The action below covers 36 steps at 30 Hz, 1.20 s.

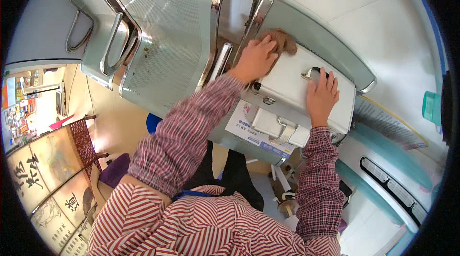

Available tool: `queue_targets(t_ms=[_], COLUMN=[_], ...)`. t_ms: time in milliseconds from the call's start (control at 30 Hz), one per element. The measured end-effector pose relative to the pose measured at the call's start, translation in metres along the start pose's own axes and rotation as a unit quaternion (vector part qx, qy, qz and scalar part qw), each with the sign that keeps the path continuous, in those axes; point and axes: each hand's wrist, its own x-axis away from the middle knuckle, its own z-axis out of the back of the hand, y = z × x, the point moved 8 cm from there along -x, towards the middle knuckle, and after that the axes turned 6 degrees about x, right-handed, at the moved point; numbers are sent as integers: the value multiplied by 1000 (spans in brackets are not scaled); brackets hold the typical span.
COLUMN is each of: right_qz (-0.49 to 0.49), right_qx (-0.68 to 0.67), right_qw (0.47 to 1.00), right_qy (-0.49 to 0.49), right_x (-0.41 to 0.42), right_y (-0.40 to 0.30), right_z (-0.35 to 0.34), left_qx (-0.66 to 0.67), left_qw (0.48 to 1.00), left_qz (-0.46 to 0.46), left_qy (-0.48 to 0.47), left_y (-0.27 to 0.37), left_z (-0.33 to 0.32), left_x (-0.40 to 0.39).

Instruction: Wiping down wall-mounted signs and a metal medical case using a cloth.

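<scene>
My left hand point(257, 58) presses a crumpled brown cloth point(284, 40) against the back left corner of a large white case point(291, 80) with metal latches. The case lies closed on a green perforated metal seat. My right hand point(322, 94) rests with fingers spread on the lid, beside the case's black and metal handle point(315, 72), the fingertips close to it; it grasps nothing. In front of the large case, a smaller white case point(267, 123) with a handle and a tag lies on a printed sheet point(239, 117).
More green perforated metal seats point(169, 40) with chrome armrests stand at the left. A white and teal machine point(384, 177) with vents stands at the right. A folding screen point(54, 180) with painted panels is at the lower left. White tiled wall point(381, 8) rises behind the seats.
</scene>
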Motion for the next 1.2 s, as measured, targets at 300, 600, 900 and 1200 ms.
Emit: queue_targets(t_ms=[300,600,900,1200], right_qz=[-9,16,11,10], right_qx=[-9,18,0,15], right_qw=[1000,1000,1000,999], right_qy=[-7,-9,-21,-40], right_x=[2,0,-1,-1], right_y=[4,3,10,10], right_z=[3,-2,-3,-1], left_qx=[148,95,462,417], left_qw=[981,987,852,893], left_qz=[76,98,244,169], left_qy=[-97,-91,-22,35], left_y=[4,-24,-43,-52], left_z=[7,-19,-26,-40], left_x=[76,-10,128,83])
